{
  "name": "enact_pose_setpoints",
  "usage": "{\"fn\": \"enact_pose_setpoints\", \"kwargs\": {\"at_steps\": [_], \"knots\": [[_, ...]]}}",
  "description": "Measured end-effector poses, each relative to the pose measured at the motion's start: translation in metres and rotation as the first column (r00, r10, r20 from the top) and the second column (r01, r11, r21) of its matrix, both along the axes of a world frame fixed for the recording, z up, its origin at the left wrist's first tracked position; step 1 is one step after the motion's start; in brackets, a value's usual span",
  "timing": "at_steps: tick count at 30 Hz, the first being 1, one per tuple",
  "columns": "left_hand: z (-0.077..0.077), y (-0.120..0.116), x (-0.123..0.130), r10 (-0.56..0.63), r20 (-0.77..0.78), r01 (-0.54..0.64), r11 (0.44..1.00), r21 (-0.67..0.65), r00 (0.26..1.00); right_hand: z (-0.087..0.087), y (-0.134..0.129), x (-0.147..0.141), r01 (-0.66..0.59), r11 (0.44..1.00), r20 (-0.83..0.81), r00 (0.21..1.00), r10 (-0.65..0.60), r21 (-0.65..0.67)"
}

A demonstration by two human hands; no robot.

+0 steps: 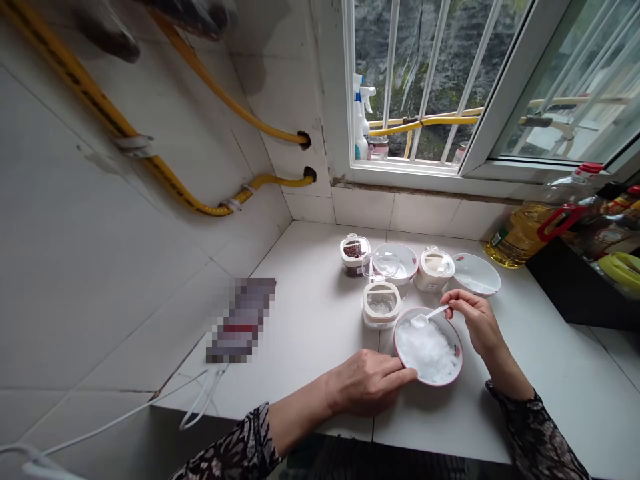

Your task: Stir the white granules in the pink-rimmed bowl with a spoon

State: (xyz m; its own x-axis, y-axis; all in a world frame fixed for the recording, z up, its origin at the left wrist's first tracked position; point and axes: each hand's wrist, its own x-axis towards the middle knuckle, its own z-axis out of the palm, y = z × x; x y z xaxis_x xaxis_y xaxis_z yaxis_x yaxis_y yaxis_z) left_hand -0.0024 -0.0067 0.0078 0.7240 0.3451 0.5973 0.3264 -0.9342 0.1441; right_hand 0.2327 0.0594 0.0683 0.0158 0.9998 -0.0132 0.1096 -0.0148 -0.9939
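white granules (431,355) are heaped in a bowl (459,351) on the counter (315,313), its rim gripped by the left hand (367,381). a white spoon (431,316) is pinched over them by the right hand (477,327).

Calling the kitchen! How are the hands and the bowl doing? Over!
Left hand holding bowl by its rim. Right hand pinching white spoon over the white contents. Jar close beside the bowl, not blocking the spoon.
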Motion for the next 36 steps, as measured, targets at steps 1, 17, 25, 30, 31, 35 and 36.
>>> {"fn": "enact_pose_setpoints", "kwargs": {"at_steps": [1,17,25,30,31,35,36], "knots": [[0.000,0.000,0.000,0.001,-0.006,-0.001,1.000,-0.001,1.000,0.000,0.001,0.001,0.002,1.000,-0.012,1.000,-0.002,-0.001],[-0.001,-0.001,0.002,0.010,0.001,-0.010,1.000,0.013,1.000,0.002,-0.014,-0.034,-0.075,0.865,0.197,0.980,-0.027,0.496],[0.000,-0.002,0.001,0.019,-0.030,-0.019,1.000,0.000,0.999,0.005,-0.016,-0.035,-0.484,0.509,0.596,0.800,-0.072,0.712],[0.001,-0.001,0.000,-0.007,-0.010,0.007,1.000,-0.009,1.000,0.007,-0.016,-0.014,-0.252,0.647,0.445,0.883,-0.151,0.720],[0.001,-0.001,0.000,-0.011,-0.002,0.011,1.000,-0.010,1.000,0.006,-0.015,-0.010,-0.247,0.661,0.460,0.872,-0.167,0.709],[-0.001,-0.001,-0.001,-0.010,0.007,0.010,1.000,-0.013,1.000,-0.005,-0.009,-0.006,-0.359,0.679,0.615,0.769,-0.174,0.641],[-0.001,-0.001,-0.001,-0.006,0.005,0.006,1.000,-0.012,1.000,-0.007,-0.008,-0.007,-0.384,0.685,0.641,0.751,-0.159,0.619]]}}
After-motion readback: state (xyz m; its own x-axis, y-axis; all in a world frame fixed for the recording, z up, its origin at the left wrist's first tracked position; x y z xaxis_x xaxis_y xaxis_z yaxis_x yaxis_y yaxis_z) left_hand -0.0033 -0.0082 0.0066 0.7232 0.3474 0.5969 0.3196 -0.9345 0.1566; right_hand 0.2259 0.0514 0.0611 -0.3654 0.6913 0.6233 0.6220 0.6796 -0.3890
